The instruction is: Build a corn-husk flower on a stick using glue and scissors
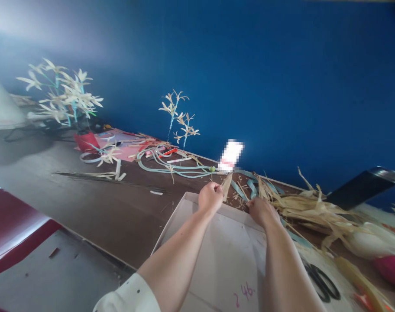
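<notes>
My left hand [211, 197] is closed above the far edge of a shallow white box lid [197, 242], its fingertips pinched together. A pale strip of dried corn husk [227, 187] stands right beside those fingers; whether they grip it I cannot tell. My right hand [263, 211] reaches down past the same edge, fingers curled and pressed together at the table. Just beyond its fingertips lie a light blue ribbon [252, 189] and small husk scraps. What it holds, if anything, is hidden. A heap of dried corn husks [314, 209] spreads to its right.
Husk flowers on blue stems [74, 97] stand in a red pot [87, 141] at the left. Two smaller flower stems [171, 113] rise against the blue wall. A coil of pale blue cord [171, 171], black-handled scissors [324, 281] and a dark bottle [360, 188] lie around.
</notes>
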{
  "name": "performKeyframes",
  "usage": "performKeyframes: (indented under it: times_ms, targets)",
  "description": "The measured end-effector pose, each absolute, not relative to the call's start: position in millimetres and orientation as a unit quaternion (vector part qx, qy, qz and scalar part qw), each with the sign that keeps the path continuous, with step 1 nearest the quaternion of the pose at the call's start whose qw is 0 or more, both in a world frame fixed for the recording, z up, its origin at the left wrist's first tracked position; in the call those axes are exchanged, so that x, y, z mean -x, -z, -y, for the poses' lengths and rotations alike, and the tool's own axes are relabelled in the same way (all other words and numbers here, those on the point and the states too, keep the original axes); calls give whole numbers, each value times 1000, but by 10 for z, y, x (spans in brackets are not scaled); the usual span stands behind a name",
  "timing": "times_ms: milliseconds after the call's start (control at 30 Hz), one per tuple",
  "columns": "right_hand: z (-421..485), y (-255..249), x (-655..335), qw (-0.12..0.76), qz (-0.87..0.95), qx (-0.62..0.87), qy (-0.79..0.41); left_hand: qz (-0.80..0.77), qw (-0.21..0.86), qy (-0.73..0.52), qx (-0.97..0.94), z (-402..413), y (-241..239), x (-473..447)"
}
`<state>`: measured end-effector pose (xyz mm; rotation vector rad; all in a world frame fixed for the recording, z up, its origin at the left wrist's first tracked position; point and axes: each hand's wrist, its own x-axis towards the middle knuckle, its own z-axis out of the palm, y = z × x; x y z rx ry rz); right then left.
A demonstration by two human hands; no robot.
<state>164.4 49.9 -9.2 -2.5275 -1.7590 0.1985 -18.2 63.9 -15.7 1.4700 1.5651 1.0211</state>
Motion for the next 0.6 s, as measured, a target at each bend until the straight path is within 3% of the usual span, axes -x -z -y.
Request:
performKeyframes:
  times_ms: [133,267,467,600]
  targets:
    - [-500,121,-1725,140,576,805,-34,-601,390,-410,-565,-711,182,168]
    - [-498,69,-1746,296,556,772,-85,-584,418,-413,-560,-798,177,109]
    - [-460,85,-1692,562,428,642,-299,-586,391,-398,-588,-800,172,26]
    - [-461,96,-1627,627,370,538,-424,-574,335,-413,-623,-676,175,16]
